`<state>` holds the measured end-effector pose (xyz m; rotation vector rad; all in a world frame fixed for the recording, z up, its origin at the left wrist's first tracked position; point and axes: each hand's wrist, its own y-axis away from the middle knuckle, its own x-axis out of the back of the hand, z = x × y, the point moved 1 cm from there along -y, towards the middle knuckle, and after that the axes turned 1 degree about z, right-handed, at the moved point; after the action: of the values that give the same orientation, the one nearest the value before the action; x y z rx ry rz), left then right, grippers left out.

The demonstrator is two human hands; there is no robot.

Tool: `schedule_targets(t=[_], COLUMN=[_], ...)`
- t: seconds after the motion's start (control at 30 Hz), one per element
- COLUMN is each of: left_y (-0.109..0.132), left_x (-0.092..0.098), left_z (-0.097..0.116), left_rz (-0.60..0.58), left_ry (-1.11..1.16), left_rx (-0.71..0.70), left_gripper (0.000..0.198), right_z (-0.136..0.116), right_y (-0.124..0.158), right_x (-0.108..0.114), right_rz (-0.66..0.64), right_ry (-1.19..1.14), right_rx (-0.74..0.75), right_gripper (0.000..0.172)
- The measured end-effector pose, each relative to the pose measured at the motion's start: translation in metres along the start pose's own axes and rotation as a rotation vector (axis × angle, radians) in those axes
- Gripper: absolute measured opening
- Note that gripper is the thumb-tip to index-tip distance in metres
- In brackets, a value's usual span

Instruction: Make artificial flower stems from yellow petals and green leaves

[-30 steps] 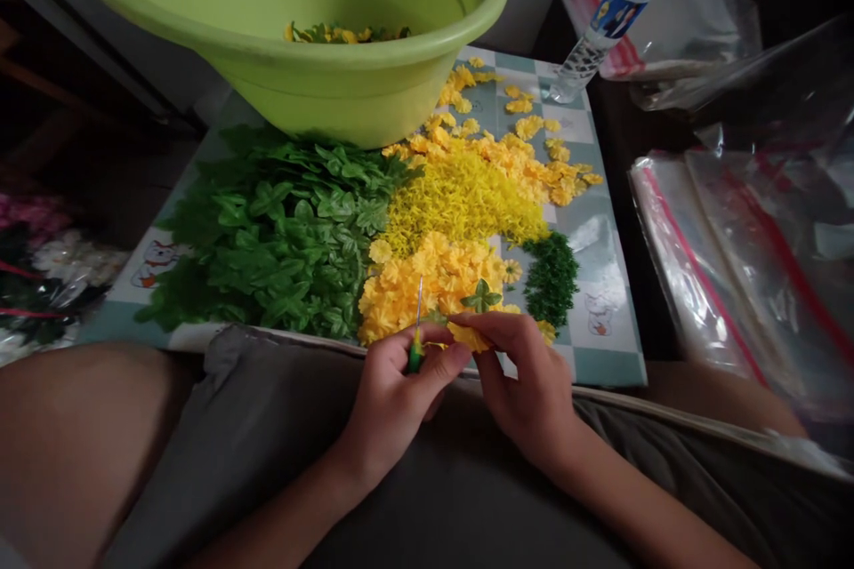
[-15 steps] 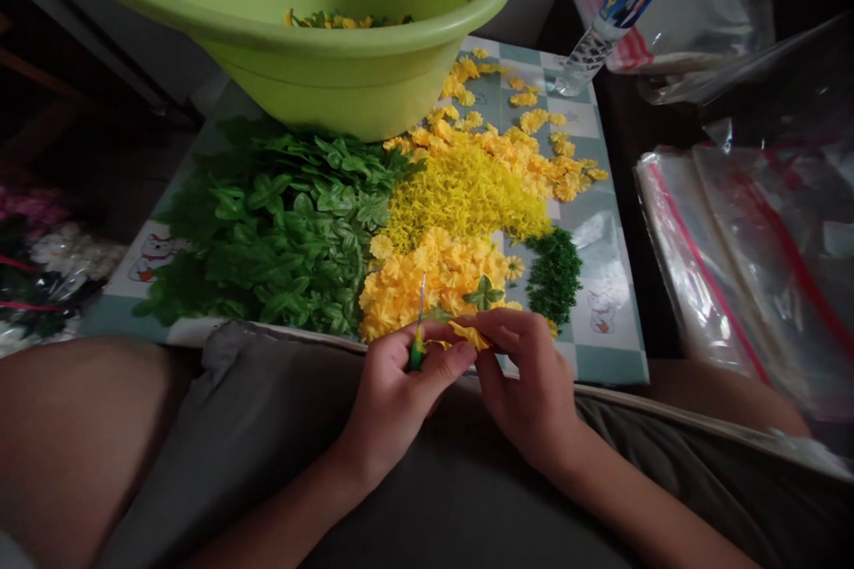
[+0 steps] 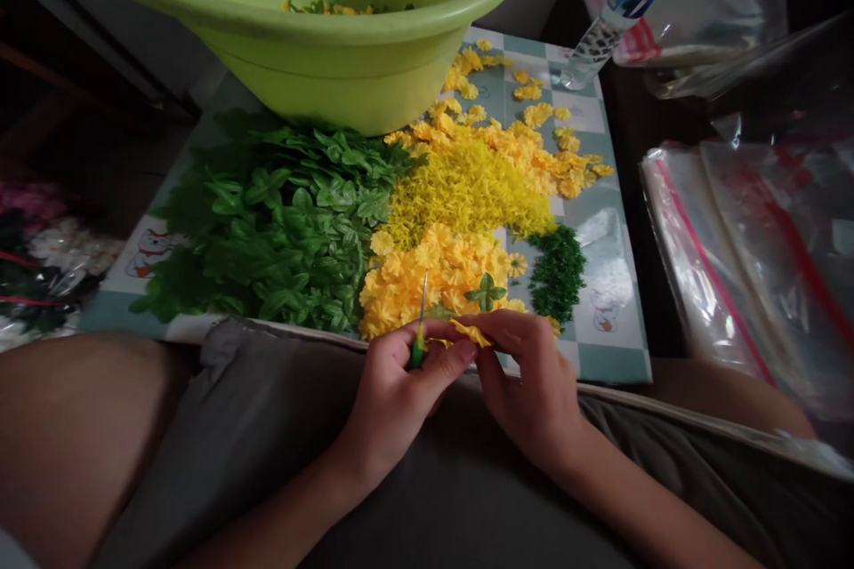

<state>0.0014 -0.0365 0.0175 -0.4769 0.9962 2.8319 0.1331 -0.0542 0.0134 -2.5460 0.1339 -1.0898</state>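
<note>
A green-handled awl [image 3: 417,347] is gripped upright by the left hand [image 3: 393,409], its fingers [image 3: 393,351] curled around the handle. A yellow artificial flower [image 3: 471,334] is pinched by the pressed-together fingers [image 3: 511,329] of the right hand [image 3: 527,382], just beside the awl. Orange-yellow blossoms [image 3: 427,280] are heaped at 12 o'clock on a checked cat-print mat [image 3: 604,347], with artificial leaves [image 3: 280,227] at 10 o'clock. A green plastic basin [image 3: 347,76] is held at 12 o'clock; plastic zip bags [image 3: 727,267] lie at 3 o'clock. A water bottle [image 3: 620,9] stands at 1 o'clock, its blue label unreadable.
</note>
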Motion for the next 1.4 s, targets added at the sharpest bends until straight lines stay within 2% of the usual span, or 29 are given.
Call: schedule_targets(t=[0.33, 0.73, 1.2, 1.4], left_y=[-0.001, -0.001, -0.001, -0.001], left_x=[0.001, 0.003, 0.003, 0.002], left_z=[-0.001, -0.002, -0.003, -0.002], left_rz=[-0.009, -0.021, -0.050, -0.029], left_ry=[0.033, 0.074, 0.084, 0.109], left_rx=[0.026, 0.043, 0.035, 0.061], left_gripper=[0.024, 0.022, 0.019, 0.025], right_z=[0.001, 0.009, 0.009, 0.011], right_y=[0.000, 0.004, 0.001, -0.001], right_x=[0.001, -0.002, -0.001, 0.002], right_rz=[-0.032, -0.013, -0.026, -0.077], right_ry=[0.086, 0.126, 0.162, 0.125], right_rx=[0.065, 0.148, 0.153, 0.210], right_gripper=[0.027, 0.031, 0.025, 0.025])
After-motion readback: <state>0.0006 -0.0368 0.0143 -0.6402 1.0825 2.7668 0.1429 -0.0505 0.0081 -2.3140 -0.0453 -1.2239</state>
